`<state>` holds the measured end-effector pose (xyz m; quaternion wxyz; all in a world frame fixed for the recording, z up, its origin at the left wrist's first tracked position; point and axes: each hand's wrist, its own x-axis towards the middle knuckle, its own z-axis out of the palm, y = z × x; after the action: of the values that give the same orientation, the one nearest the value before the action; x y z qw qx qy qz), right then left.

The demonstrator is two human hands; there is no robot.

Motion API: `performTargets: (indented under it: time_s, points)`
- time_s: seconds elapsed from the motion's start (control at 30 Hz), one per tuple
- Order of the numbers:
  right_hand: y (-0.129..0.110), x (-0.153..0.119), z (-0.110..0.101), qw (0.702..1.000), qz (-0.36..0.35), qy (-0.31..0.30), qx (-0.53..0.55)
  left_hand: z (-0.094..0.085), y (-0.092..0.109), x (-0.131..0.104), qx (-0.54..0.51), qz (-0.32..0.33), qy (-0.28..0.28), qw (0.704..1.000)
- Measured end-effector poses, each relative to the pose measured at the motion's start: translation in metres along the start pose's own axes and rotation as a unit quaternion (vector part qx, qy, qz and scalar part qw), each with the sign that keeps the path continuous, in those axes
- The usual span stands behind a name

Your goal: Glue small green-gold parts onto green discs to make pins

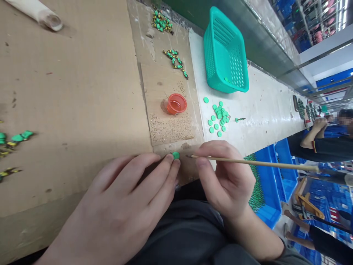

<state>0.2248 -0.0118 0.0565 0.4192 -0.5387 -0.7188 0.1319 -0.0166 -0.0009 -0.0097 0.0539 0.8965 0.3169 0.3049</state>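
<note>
A small green disc [175, 155] is held at the fingertips of my left hand [129, 202], whose fingers are pressed together near the table edge. My right hand [226, 176] pinches a thin wooden paintbrush [256, 162] close to its tip. The dark brush tip points left at the disc, a short gap away from it. Beyond both hands stands a small red cup [177, 104] with liquid in it, on a piece of cardboard [165, 82] strewn with tiny specks. Several loose green discs [220, 114] lie to the right of the cup.
A green plastic basket [226, 55] stands at the back. Green, black and yellow pieces [176, 60] lie behind the cup, with more [16, 140] at the far left. A pale roll [41, 14] is at top left. Blue bins [267, 184] and another person [328, 141] are at right.
</note>
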Motion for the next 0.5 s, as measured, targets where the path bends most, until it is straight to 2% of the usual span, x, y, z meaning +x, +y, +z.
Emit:
performTargets:
  time_s: [0.13,0.27,0.4,0.5]
  points:
    - [0.01,-0.008,-0.003,0.998,0.031,0.05,0.03,0.0,-0.001,0.0,0.007,0.005,-0.01,1.0]
    - [0.016,-0.017,0.0,0.993,0.079,0.039,0.081,-0.001,-0.001,0.004,0.008,0.005,-0.012,1.0]
    - [0.023,-0.02,0.009,0.991,0.064,0.042,0.106,-0.002,-0.001,0.009,0.013,0.005,0.004,1.0]
    - [0.031,-0.009,0.016,0.99,0.056,0.074,0.105,-0.003,-0.001,0.013,0.018,0.014,0.002,1.0]
